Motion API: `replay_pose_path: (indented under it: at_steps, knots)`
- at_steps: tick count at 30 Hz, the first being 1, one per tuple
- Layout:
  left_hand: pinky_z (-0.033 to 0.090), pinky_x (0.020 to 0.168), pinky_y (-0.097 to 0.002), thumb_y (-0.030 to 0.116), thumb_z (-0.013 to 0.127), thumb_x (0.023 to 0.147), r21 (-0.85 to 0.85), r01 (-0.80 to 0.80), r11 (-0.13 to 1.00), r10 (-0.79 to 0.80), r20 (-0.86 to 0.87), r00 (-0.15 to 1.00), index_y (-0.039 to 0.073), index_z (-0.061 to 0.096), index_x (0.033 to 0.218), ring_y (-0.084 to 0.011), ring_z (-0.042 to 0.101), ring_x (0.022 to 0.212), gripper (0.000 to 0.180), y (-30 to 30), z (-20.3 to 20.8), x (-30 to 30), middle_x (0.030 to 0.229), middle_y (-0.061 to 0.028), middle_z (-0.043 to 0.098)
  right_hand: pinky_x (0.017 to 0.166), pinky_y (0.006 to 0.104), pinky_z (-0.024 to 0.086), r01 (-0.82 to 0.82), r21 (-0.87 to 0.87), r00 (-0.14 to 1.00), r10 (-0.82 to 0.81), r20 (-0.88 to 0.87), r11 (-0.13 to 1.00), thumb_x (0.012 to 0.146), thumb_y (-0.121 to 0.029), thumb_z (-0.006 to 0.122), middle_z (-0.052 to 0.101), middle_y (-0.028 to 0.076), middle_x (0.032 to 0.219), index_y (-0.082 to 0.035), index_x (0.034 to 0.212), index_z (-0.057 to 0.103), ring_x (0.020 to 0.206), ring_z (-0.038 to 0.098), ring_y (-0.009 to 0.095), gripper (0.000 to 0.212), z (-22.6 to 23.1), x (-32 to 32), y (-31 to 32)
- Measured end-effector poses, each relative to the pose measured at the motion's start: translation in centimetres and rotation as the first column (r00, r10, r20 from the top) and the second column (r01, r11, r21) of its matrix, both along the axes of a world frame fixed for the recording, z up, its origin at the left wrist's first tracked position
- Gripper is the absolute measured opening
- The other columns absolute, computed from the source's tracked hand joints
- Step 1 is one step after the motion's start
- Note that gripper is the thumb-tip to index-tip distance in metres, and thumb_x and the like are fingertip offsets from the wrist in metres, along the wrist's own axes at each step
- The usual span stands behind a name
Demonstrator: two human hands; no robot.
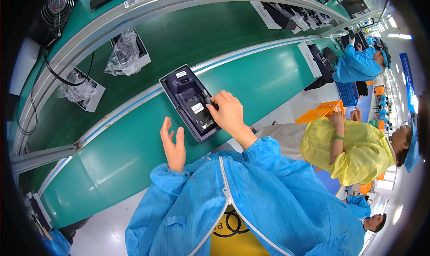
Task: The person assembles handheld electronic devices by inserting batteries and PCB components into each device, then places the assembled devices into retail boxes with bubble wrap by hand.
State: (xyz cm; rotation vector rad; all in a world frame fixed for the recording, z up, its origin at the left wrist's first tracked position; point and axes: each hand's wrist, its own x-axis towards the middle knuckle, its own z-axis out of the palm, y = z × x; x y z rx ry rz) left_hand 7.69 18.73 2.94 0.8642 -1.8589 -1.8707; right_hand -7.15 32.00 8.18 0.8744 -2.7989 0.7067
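An open, shallow box [165, 86] with a pale rim lies at a slant on the green bench before me. In it sits a dark handheld device [180, 84] with an uncovered recess, white labels and small metal parts. My right hand [229, 114] reaches over the box's right side, thumb and fingers drawn together at the recess edge. A small dark piece [206, 95] shows at its fingertips; I cannot make out its kind. Left of the box, my left hand [174, 147] is held up with fingers apart and nothing in it.
Beyond the rail [134, 104], a lower green belt carries boxes with clear plastic bags [125, 54]. A metal frame bar [179, 6] crosses above it. Another box [309, 59] stands farther right. A person in yellow [349, 148] stands close at my right, near an orange crate [322, 111].
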Motion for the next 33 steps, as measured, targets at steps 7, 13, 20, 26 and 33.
replay_pose_path:
  at_steps: [7,13,20,26,33]
  knots:
    - [0.019,0.117,-0.043,0.024,0.075,0.083,-0.213,0.267,0.94,-0.273,-0.001,0.962,-0.007,0.015,0.149,-0.0403,0.02,0.143,0.095,1.8,-0.2,-1.7,0.152,-0.0301,0.018,0.067,0.0343,0.052,0.105,-0.167,0.99,-0.086,0.115,0.98,0.081,-0.014,0.071,0.066,0.007,0.085,-0.004,0.093,0.067,0.076,0.066,0.024,0.016,3.6,0.8,-2.1]
    - [0.027,0.113,-0.0427,0.016,0.072,0.085,0.029,0.219,0.975,-0.208,-0.222,0.953,0.001,0.034,0.146,-0.0296,0.038,0.136,0.073,-2.1,6.4,-0.9,0.147,-0.0177,0.04,0.078,0.0272,0.052,0.306,-0.69,0.753,0.277,0.597,0.657,0.084,-0.006,0.073,0.067,0.006,0.096,0.001,0.102,0.067,0.088,0.065,0.014,0.021,7.9,2.8,0.3]
    - [0.036,0.109,-0.0414,0.059,0.033,0.1,0.279,0.602,0.749,-0.418,-0.506,0.754,0.001,0.036,0.146,-0.028,0.048,0.128,0.074,-2.0,10.5,-2.2,0.143,-0.0172,0.046,0.088,0.0276,0.051,0.425,-0.696,0.517,0.476,0.711,0.578,0.087,0.004,0.066,0.066,0.008,0.105,0.002,0.107,0.064,0.1,0.062,0.015,0.021,9.1,4.5,1.7]
    - [0.043,0.104,-0.0491,0.071,0.018,0.095,0.871,0.416,0.26,-0.132,-0.395,0.909,0.012,0.019,0.154,-0.0314,0.046,0.13,0.083,4.0,9.0,-0.3,0.144,-0.0205,0.042,0.08,0.0323,0.05,0.003,-0.443,0.749,0.291,0.595,0.897,0.078,-0.014,0.079,0.063,0.009,0.115,-0.008,0.117,0.062,0.099,0.062,0.02,0.042,8.5,7.2,3.3]
    - [0.037,0.11,-0.052,0.072,0.017,0.094,0.932,0.22,0.289,0.089,-0.255,0.963,0.009,0.031,0.143,-0.0365,0.039,0.135,0.081,6.9,9.7,-0.9,0.145,-0.0222,0.039,0.089,0.0392,0.047,-0.567,-0.225,0.782,0.604,0.156,0.792,0.075,-0.026,0.078,0.057,0.006,0.131,-0.012,0.12,0.063,0.111,0.058,0.027,0.05,9.4,7.5,8.4]
